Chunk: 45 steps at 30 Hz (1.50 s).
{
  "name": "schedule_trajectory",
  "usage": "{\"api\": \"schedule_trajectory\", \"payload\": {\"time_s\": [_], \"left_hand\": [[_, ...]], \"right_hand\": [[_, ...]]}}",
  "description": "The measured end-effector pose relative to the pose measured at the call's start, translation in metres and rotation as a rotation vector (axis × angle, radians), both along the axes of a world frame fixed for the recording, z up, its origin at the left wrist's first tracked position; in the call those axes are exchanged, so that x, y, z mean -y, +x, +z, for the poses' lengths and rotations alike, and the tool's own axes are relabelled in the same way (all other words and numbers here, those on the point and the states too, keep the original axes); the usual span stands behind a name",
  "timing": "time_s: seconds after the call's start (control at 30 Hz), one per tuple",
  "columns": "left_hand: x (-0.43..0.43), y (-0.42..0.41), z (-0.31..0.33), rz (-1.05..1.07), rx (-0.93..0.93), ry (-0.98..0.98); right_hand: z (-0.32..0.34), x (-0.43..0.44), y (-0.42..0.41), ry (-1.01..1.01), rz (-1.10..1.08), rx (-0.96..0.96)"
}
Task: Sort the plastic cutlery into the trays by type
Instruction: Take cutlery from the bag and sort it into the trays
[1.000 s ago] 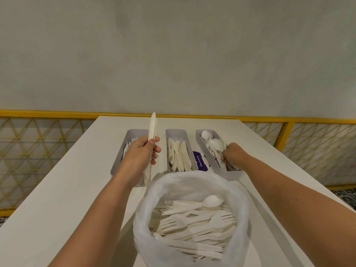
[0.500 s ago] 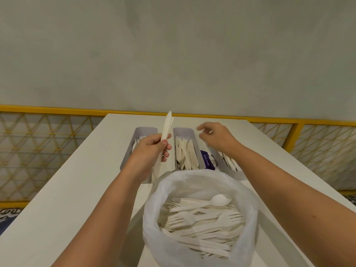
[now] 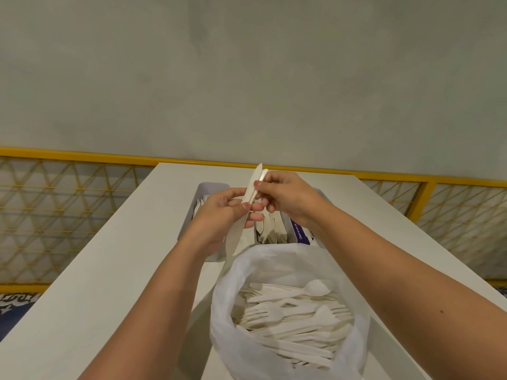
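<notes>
My left hand grips a couple of white plastic knives, held upright above the trays. My right hand pinches the knives near their upper part with thumb and forefinger. Behind the hands stand three grey trays: the left tray holds forks, the middle tray holds knives, and the right tray is almost wholly hidden by my right arm. A white plastic bag in front holds several mixed forks, spoons and knives.
All of this stands on a white table. A yellow railing with mesh runs behind the table, under a plain grey wall. A purple label shows between the middle and right trays.
My right hand left the spoon tray, swung left and took hold of the knives that my left hand keeps upright. The view shifted slightly.
</notes>
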State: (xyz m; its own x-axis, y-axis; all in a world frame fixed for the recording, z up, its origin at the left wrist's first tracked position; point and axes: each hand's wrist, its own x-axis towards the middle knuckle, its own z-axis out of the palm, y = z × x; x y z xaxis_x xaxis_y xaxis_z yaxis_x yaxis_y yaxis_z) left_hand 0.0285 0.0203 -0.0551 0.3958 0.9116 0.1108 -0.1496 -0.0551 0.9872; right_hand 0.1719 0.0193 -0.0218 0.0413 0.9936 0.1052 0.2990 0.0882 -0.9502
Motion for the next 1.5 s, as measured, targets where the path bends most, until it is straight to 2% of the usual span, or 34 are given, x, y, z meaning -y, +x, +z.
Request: {"api": "schedule_trajectory", "payload": {"time_s": [0.13,0.4,0.73,0.87,0.97,1.17,1.27,1.43,1.5], "left_hand": [[0.000,-0.004,0.000,0.003,-0.076,0.005],[-0.002,-0.009,0.000,0.067,-0.082,-0.028],[0.000,-0.006,0.002,0.091,-0.144,-0.014],[0.001,-0.004,0.001,0.096,-0.146,0.006],[0.002,-0.001,0.000,0.107,-0.154,0.015],[-0.002,-0.002,-0.004,0.242,-0.175,0.195],[-0.001,-0.003,-0.003,0.241,-0.171,0.246],[-0.002,-0.005,-0.002,0.237,-0.310,0.301],[-0.003,-0.011,-0.001,0.200,-0.383,0.313]], "right_hand": [[0.001,0.002,0.000,0.008,-0.017,-0.061],[0.006,0.003,-0.003,0.054,-0.118,-0.201],[0.005,0.006,0.000,0.090,-0.125,-0.235],[0.002,0.008,-0.004,-0.017,-0.008,-0.175],[0.000,0.007,-0.007,-0.034,-0.033,-0.146],[0.005,0.005,-0.011,0.020,-0.143,-0.324],[0.008,0.003,-0.012,0.076,-0.184,-0.371],[0.012,0.000,-0.003,0.217,-0.305,-0.554],[0.014,-0.001,0.003,0.320,-0.326,-0.487]]}}
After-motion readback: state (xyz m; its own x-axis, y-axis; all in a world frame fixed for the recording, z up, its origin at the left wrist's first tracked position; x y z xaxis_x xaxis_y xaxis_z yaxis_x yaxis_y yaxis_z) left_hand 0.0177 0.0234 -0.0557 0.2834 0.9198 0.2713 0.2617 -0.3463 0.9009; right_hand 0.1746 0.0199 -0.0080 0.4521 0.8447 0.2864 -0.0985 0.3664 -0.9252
